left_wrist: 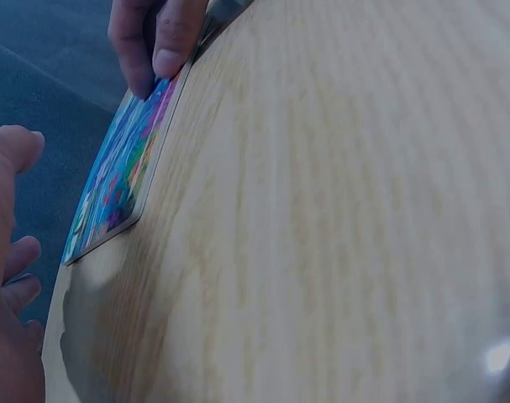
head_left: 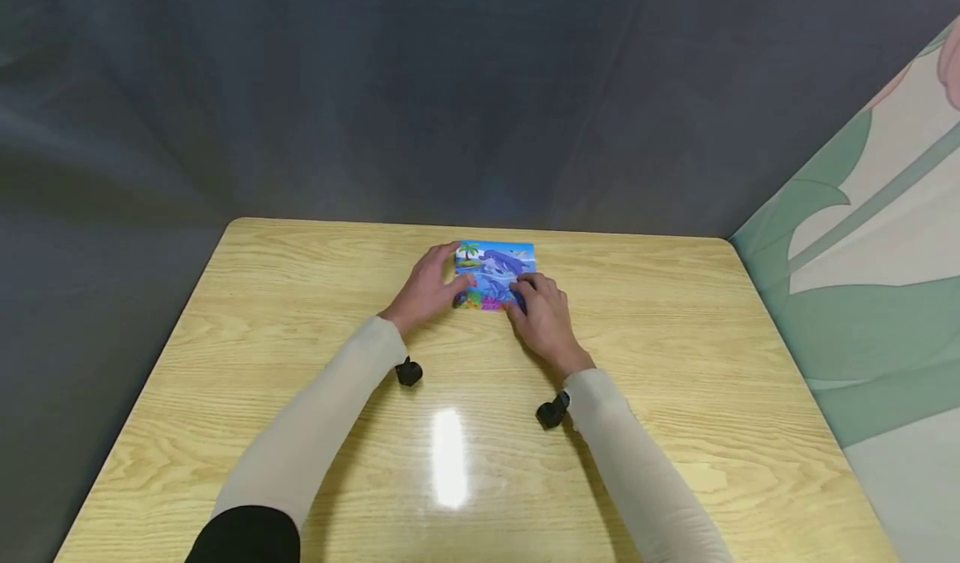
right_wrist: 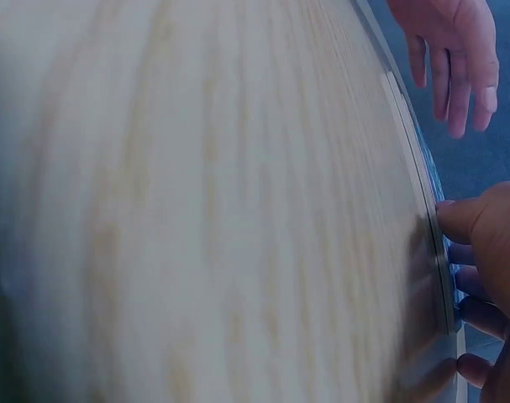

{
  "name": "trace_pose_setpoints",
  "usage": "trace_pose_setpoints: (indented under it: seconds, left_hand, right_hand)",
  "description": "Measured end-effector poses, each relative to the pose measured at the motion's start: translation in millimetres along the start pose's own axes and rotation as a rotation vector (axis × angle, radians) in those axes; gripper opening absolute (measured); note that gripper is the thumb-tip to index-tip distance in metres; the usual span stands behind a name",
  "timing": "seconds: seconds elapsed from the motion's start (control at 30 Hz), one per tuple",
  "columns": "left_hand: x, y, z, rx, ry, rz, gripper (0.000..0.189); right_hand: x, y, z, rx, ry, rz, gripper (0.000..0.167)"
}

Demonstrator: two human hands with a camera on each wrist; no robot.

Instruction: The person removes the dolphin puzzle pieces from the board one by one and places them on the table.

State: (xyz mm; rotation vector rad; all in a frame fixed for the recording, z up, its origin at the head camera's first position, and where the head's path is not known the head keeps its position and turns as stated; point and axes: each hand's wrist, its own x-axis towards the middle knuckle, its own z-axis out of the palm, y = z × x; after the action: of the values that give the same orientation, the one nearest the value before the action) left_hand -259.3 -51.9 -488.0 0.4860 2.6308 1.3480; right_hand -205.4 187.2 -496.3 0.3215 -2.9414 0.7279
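A flat, thin picture board (head_left: 495,267) with dolphins, a palm tree and coral lies near the table's far edge. My right hand (head_left: 543,317) grips it at its near right part, fingers curled, with the thumb (right_wrist: 458,220) along the near edge. In the left wrist view, that thumb and a finger come down close together on the board (left_wrist: 128,159). My left hand (head_left: 431,288) is at the board's left side, its thumb and fingers spread apart. A gap shows between the left hand (left_wrist: 7,243) and the board in the left wrist view.
The board lies on a light wood table (head_left: 480,463) with rounded far corners. Behind it hangs a dark curtain (head_left: 480,87), and a flowered cloth (head_left: 862,296) borders the right side. Small black wrist devices (head_left: 408,372) sit under both sleeves.
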Motion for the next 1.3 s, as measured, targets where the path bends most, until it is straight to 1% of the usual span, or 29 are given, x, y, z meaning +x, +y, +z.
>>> trace_pose_setpoints:
  seconds: [0.17, 0.4, 0.6, 0.77, 0.93, 1.17, 1.3]
  left_hand:
    - [6.4, 2.6, -2.6, 0.052, -0.003, 0.011, 0.073]
    - [14.9, 3.1, -0.6, 0.09, -0.005, 0.025, 0.069]
    - [19.6, -2.4, -0.7, 0.132, -0.016, 0.009, 0.066]
    - [25.3, -8.4, -0.4, 0.173, -0.018, 0.021, 0.063]
    - [31.1, -11.7, -0.9, 0.225, -0.007, 0.027, 0.058]
    - [38.9, -12.2, 1.8, 0.242, 0.014, 0.036, 0.053]
    - [43.4, -11.8, 5.2, 0.264, 0.027, 0.028, 0.052]
  right_hand:
    - [-1.7, 2, -2, -0.015, 0.003, -0.007, 0.042]
    - [-4.3, 4, -4, -0.029, 0.004, -0.005, 0.042]
    - [-3.6, 0, -1, -0.02, -0.009, 0.0, 0.042]
    - [-2.4, -2, 2, -0.022, -0.004, 0.001, 0.042]
    - [-2.7, -4, 3, -0.011, -0.012, 0.0, 0.042]
    - [-2.0, -4, 1, -0.022, -0.02, 0.004, 0.042]
    - [-1.2, -2, -1, -0.024, -0.018, 0.002, 0.041]
